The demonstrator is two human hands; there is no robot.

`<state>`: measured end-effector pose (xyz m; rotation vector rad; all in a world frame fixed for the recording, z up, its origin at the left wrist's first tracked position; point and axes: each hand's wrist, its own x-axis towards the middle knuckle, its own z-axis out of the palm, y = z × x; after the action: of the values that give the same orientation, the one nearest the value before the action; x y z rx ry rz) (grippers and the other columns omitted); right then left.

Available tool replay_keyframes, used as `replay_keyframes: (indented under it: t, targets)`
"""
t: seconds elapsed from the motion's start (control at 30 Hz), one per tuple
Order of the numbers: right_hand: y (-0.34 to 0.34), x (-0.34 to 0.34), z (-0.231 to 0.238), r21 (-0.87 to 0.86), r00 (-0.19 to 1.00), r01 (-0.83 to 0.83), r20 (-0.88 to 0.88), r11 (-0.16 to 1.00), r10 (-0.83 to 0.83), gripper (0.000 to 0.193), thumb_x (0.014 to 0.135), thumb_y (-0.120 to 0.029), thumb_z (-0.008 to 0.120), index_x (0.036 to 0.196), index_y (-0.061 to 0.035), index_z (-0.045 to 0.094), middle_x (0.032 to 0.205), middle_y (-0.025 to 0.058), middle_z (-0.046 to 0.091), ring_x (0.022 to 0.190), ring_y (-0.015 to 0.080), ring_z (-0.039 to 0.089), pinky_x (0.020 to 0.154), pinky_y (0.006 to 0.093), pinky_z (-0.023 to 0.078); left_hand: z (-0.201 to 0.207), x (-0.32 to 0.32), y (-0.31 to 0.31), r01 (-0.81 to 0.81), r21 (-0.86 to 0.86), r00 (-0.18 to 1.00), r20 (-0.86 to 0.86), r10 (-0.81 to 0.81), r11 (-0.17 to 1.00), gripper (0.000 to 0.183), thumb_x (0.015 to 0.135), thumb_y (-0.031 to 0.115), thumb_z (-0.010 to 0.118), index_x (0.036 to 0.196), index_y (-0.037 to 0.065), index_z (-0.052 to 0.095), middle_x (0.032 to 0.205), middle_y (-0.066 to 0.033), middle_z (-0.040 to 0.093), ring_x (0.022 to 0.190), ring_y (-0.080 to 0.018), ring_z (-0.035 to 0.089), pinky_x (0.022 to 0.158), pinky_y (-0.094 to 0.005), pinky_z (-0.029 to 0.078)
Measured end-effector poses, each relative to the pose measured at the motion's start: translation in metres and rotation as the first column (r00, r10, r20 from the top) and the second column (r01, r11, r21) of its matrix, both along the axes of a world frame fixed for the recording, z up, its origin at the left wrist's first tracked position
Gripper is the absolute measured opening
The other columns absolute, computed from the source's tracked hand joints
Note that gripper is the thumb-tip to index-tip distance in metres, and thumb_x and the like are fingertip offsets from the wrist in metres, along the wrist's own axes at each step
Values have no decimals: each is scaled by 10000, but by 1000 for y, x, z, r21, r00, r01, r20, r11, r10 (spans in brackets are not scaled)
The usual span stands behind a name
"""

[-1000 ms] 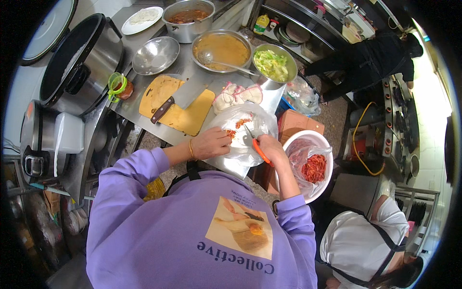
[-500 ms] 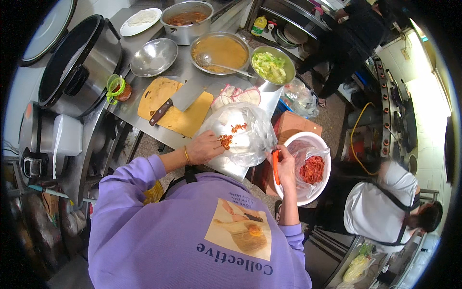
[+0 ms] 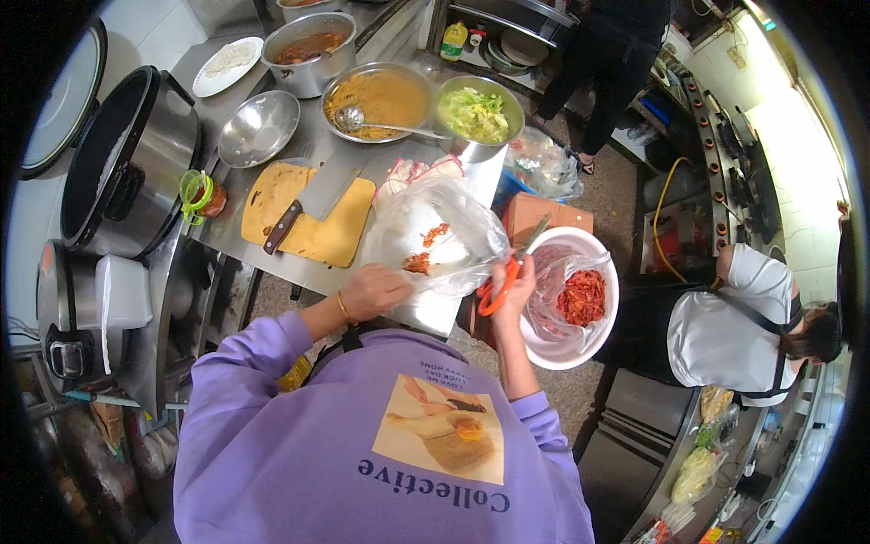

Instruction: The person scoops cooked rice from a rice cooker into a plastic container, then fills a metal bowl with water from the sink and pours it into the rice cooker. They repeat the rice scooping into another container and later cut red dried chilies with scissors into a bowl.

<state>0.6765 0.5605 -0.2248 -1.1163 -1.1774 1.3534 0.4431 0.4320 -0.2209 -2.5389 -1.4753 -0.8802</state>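
Note:
A clear plastic bag (image 3: 467,222) lies open at the table's near right corner, with small cut red pieces (image 3: 433,238), which look like chilli, in it. My left hand (image 3: 376,288) is closed at the bag's near left edge, fingers pinched on the plastic. In my right hand (image 3: 515,292) are orange-handled scissors (image 3: 489,297), their blades pointing up and away to the right; this hand is also against the bag's right edge. Just right of it stands a white bucket (image 3: 612,313) lined with plastic, holding red dried chillies (image 3: 583,297).
A cleaver (image 3: 317,201) rests on a yellow cutting board (image 3: 340,236). Behind are a bowl of brownish liquid with a ladle (image 3: 367,120), a bowl of cut greens (image 3: 476,113) and a pot (image 3: 308,68). A cardboard box (image 3: 544,218) adjoins the bucket. A co-worker (image 3: 734,331) is at the right.
The scissors have turned in my right hand, so the blades now show pointing up and away. My left hand has shifted slightly down and left, off the red pieces to the bag's edge.

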Motion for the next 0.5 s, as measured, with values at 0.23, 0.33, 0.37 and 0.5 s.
replay_keyframes:
  t: [0.23, 0.33, 0.37, 0.5]
  targets:
    - [15, 18, -3, -57, 999, 14, -48, 998, -17, 298, 802, 82, 554, 1073, -29, 497, 763, 53, 562, 447, 138, 520, 381, 279, 444, -15, -11, -26, -128, -572, 977, 68, 203, 810, 485, 813, 224, 673, 1258, 93, 528, 885, -91, 610, 769, -300, 622, 622, -411, 492]
    - [15, 18, -11, -132, 999, 23, -26, 991, -26, 321, 795, 92, 566, 1090, -20, 508, 768, 53, 569, 492, 135, 545, 423, 269, 462, -9, -2, -16, -191, -710, 928, 95, 361, 678, 838, 712, 290, 776, 1411, 92, 360, 1097, -150, 576, 875, -371, 610, 708, -450, 510]
    - [16, 19, -14, -104, 1000, 5, -13, 995, -6, 326, 799, 86, 569, 1102, -17, 510, 775, 55, 574, 512, 134, 553, 438, 263, 466, -5, -1, -9, -190, -723, 920, 105, 377, 664, 968, 667, 310, 812, 1457, 94, 297, 1179, -170, 552, 921, -392, 603, 742, -460, 513]
    - [22, 24, -20, -59, 997, -78, 4, 995, 78, 347, 820, 55, 578, 1154, -10, 511, 810, 59, 594, 596, 130, 586, 485, 242, 479, 20, 7, 27, -151, -585, 944, 154, 291, 797, 1186, 567, 314, 863, 1503, 100, 168, 1400, -173, 361, 1124, -393, 520, 885, -433, 484]
